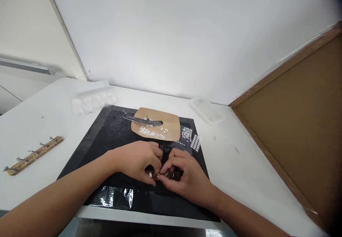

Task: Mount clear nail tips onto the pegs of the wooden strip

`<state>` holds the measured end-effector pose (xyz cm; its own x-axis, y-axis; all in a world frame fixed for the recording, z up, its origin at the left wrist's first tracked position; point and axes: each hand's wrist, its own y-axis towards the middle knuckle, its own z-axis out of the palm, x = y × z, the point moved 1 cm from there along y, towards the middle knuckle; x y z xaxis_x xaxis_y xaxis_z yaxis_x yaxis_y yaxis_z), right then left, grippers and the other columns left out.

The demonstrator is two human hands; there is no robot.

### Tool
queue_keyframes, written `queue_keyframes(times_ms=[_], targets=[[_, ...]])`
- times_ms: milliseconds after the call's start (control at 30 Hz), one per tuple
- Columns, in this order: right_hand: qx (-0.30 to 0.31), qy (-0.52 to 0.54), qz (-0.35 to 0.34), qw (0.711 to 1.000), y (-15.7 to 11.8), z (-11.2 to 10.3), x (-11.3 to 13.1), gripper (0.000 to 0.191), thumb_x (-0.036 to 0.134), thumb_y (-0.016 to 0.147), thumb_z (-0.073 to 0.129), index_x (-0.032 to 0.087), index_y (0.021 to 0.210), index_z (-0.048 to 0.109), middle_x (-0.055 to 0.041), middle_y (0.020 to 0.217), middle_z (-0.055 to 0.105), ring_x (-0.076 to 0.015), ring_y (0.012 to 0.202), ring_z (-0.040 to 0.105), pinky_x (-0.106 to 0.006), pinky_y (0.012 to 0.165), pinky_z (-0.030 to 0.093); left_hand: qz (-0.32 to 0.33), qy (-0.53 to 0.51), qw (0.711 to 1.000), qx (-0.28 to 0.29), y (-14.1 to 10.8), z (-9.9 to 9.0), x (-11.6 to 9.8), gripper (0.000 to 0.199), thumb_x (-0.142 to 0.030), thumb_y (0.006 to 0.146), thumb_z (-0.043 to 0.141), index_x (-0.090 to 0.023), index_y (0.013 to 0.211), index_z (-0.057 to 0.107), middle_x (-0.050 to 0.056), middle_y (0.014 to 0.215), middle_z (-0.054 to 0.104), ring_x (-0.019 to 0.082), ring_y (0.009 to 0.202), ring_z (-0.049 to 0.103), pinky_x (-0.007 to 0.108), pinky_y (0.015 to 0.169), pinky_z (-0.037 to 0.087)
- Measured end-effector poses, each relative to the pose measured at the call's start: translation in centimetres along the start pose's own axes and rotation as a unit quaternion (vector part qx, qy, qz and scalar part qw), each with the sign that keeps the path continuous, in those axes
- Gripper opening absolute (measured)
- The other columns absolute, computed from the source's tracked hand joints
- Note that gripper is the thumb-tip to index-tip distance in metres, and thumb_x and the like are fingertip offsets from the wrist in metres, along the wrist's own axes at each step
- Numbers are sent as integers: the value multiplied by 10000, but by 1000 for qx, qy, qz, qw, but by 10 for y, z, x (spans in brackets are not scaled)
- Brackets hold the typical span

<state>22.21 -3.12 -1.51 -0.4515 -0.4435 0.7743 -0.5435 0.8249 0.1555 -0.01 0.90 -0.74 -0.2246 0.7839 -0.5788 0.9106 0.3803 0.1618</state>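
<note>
A short dark brown strip (176,175) lies on the black mat between my hands, with a small white piece (150,175) near its left end. My left hand (140,160) grips that end, thumb in front and fingers curled behind. From the other side my right hand (187,174) comes in, its thumb and forefinger pinched together over the strip. Whatever is in this pinch is too small and covered to make out. Beyond my hands, a tan paper sheet (171,123) bears loose white pieces (149,132) and a dark curved nail file (144,120).
The black mat (93,151) covers the front middle of the white table. Rows of small white pieces (195,143) lie at its right side. A wooden strip with several metal clips (36,155) rests at left. Translucent trays (93,99) (205,110) stand near the wall.
</note>
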Motion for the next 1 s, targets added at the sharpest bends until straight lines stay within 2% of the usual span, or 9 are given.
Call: queue_keyframes(times_ms=[133, 300, 500, 633, 767, 867, 933, 1000], targets=[[-4, -47, -80, 996, -2, 1, 2, 137, 164, 804, 845, 255, 866, 765, 35, 807, 635, -128, 706, 608, -341, 736, 390, -6, 6, 1000, 1, 0, 1, 0, 211, -323, 752, 947, -220, 813, 774, 8, 818, 691, 192, 815, 627, 315, 706, 470], [-23, -134, -186, 973, -2, -1, 4, 62, 189, 886, 774, 230, 870, 731, 19, 809, 618, -135, 715, 561, -352, 709, 312, -9, -5, 1000, -8, -2, 3, 3, 193, -328, 754, 946, -240, 839, 797, 8, 856, 700, 193, 858, 639, 306, 712, 478], [-23, -165, -251, 954, -3, -3, 3, 52, 248, 953, 737, 220, 910, 729, 3, 840, 631, -137, 733, 572, -354, 741, 340, -11, -10, 1000, -12, -2, 4, 2, 194, -280, 723, 955, -245, 833, 800, 0, 855, 706, 187, 842, 634, 298, 725, 490], [-47, -159, -279, 946, 3, -17, -1, 127, 325, 990, 758, 223, 918, 734, 7, 826, 662, -131, 720, 596, -351, 766, 381, -14, -12, 1000, -11, -1, 3, 2, 209, -330, 734, 957, -243, 840, 800, 8, 865, 710, 191, 840, 626, 307, 715, 477], [-139, -191, -256, 937, 12, -52, -15, 25, 261, 1007, 743, 237, 1011, 737, 13, 827, 747, -157, 762, 658, -349, 774, 431, -9, -30, 999, -13, -2, 3, 5, 232, -390, 776, 926, -245, 913, 808, 22, 862, 711, 202, 853, 622, 314, 708, 466], [-215, -234, -185, 930, 18, -86, -34, 98, 247, 1037, 681, 237, 951, 728, -18, 879, 777, -185, 804, 686, -356, 781, 490, -11, -48, 999, -19, -2, 4, 7, 264, -417, 777, 923, -233, 920, 800, 26, 845, 712, 201, 841, 622, 312, 702, 463], [-208, -244, -120, 940, 19, -105, -49, 166, 280, 1064, 625, 245, 935, 724, -29, 877, 771, -206, 819, 691, -360, 760, 517, -15, -57, 998, -22, -2, 4, 7, 308, -438, 752, 940, -226, 920, 793, 30, 844, 716, 203, 835, 626, 313, 706, 463], [-196, -245, -74, 947, 18, -121, -64, 181, 307, 1075, 583, 263, 1008, 746, -44, 955, 788, -237, 898, 711, -388, 804, 547, -18, -62, 998, -25, -2, 4, 7, 369, -471, 711, 962, -221, 915, 785, 30, 836, 719, 205, 821, 622, 316, 701, 453]])
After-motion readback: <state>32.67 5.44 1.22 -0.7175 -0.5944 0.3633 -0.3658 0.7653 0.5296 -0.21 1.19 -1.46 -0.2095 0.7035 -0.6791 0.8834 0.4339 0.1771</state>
